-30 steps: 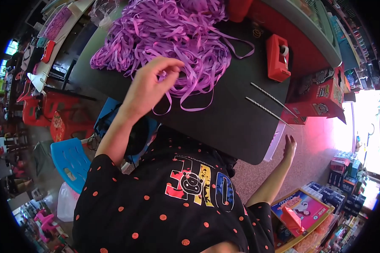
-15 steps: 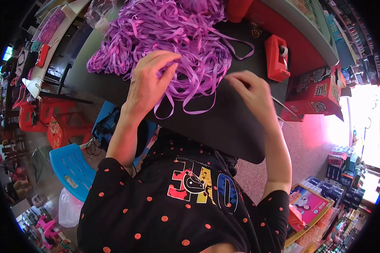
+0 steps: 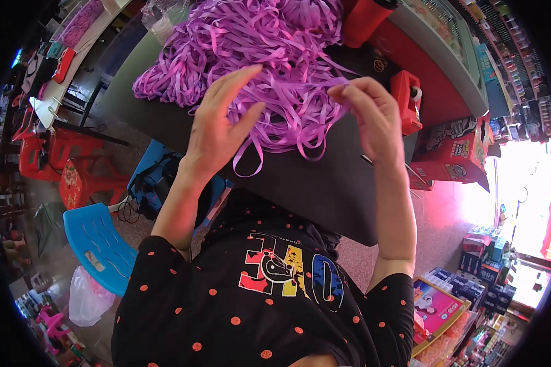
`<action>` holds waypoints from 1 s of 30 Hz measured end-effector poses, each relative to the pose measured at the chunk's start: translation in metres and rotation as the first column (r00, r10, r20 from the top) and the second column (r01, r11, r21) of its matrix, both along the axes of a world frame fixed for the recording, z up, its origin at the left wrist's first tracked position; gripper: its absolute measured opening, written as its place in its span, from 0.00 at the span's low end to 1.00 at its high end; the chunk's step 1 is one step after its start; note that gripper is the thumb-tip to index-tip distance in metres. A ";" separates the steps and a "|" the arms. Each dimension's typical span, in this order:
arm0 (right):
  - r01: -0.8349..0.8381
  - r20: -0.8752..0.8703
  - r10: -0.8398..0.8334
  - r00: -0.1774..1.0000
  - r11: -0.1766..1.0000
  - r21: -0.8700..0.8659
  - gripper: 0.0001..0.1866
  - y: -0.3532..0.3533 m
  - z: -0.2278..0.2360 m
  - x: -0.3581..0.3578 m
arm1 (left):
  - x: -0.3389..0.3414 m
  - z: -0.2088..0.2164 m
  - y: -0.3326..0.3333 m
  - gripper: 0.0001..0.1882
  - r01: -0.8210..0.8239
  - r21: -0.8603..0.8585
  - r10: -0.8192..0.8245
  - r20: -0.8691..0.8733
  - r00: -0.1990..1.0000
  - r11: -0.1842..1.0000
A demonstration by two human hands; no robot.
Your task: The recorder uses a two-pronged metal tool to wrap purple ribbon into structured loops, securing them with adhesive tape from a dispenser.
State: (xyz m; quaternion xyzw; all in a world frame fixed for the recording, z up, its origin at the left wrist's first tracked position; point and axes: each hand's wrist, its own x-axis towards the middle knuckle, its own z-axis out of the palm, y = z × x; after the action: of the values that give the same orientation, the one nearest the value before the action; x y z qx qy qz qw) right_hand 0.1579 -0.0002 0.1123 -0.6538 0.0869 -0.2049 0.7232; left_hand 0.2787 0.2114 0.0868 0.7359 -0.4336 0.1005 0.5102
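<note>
A big tangled heap of purple ribbon [image 3: 251,43] covers the far part of the dark table [image 3: 300,189], with loops hanging toward me. My right hand [image 3: 376,119], at the heap's right edge, pinches a strand of the ribbon between thumb and fingertips. Over the heap's near left side is my left hand [image 3: 220,122], its thumb and fingers spread apart with nothing visibly gripped. Whether its fingertips touch the ribbon I cannot tell.
A red tape dispenser [image 3: 405,101] and a red cylinder [image 3: 367,21] stand right of the heap, beside a glass-topped counter [image 3: 465,55]. A red carton [image 3: 453,150] is further right. At left are a blue plastic stool [image 3: 101,248] and red stools [image 3: 86,180].
My right hand has moved up to the ribbon's edge and closed on a strand, which now stretches toward its fingertips. My left hand stays over the heap, its fingers a little wider apart.
</note>
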 end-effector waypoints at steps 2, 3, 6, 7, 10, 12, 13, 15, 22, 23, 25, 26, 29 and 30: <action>-0.070 0.054 0.064 0.997 0.989 0.132 0.04 0.006 0.025 -0.012 | -0.007 0.011 -0.022 0.29 0.123 -0.063 -0.120 0.057 0.991 0.990; -0.066 0.052 0.060 0.997 0.989 0.129 0.04 0.009 0.036 -0.018 | -0.009 0.011 -0.033 0.29 0.127 -0.066 -0.123 0.056 0.991 0.990; -0.078 0.131 0.057 0.990 0.984 0.162 0.06 0.010 0.060 -0.042 | -0.010 0.009 -0.066 0.34 0.292 -0.046 -0.285 0.114 0.952 0.955; -0.120 0.214 0.081 0.973 0.977 0.175 0.07 0.005 0.065 -0.054 | -0.010 0.011 -0.072 0.32 0.384 0.041 -0.386 0.043 0.922 0.922; -0.127 0.430 0.024 0.902 0.969 0.213 0.08 -0.014 0.066 -0.091 | -0.012 0.026 -0.084 0.23 0.592 0.067 -0.549 -0.304 0.779 0.803; -0.028 0.428 -0.090 0.899 0.965 0.262 0.10 -0.021 0.067 -0.123 | -0.010 0.032 -0.097 0.13 0.685 -0.135 -0.656 -0.468 0.593 0.716; -0.015 0.368 -0.054 0.928 0.983 0.182 0.10 -0.032 0.062 -0.141 | -0.011 0.042 -0.100 0.11 0.714 -0.273 -0.713 -0.553 0.432 0.644; -0.004 0.172 0.014 0.985 0.998 -0.059 0.14 -0.048 0.058 -0.172 | -0.013 0.054 -0.108 0.11 0.772 -0.275 -0.754 -0.545 0.366 0.573; 0.228 -0.169 -0.364 0.916 0.819 -0.526 0.33 -0.031 0.023 -0.177 | -0.050 0.099 -0.141 0.11 0.899 -0.158 -0.787 -0.560 0.259 0.409; 0.217 0.015 -0.228 0.974 0.901 -0.377 0.37 -0.032 0.015 -0.176 | -0.058 0.104 -0.149 0.10 0.914 -0.122 -0.822 -0.494 0.282 0.387; 0.177 0.120 -0.151 0.981 0.951 -0.252 0.38 -0.024 0.007 -0.173 | -0.072 0.108 -0.160 0.09 0.930 -0.073 -0.864 -0.402 0.304 0.361; 0.095 0.230 -0.062 0.971 0.986 -0.136 0.39 -0.017 0.005 -0.168 | -0.079 0.108 -0.164 0.09 0.934 -0.066 -0.865 -0.405 0.297 0.352; 0.133 0.148 -0.111 0.983 0.980 -0.147 0.26 -0.015 0.007 -0.179 | -0.089 0.114 -0.169 0.15 0.950 0.054 -0.826 -0.481 0.296 0.309; 0.094 0.053 -0.091 0.994 0.995 -0.045 0.21 -0.016 0.006 -0.186 | -0.088 0.112 -0.169 0.15 0.951 0.057 -0.825 -0.484 0.293 0.304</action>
State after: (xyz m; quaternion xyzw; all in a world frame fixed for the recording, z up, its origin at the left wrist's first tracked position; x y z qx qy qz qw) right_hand -0.0282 -0.0160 0.1179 -0.6608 0.0939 -0.2566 0.6991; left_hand 0.1908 0.0422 0.1983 0.4387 -0.6787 -0.4196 0.4132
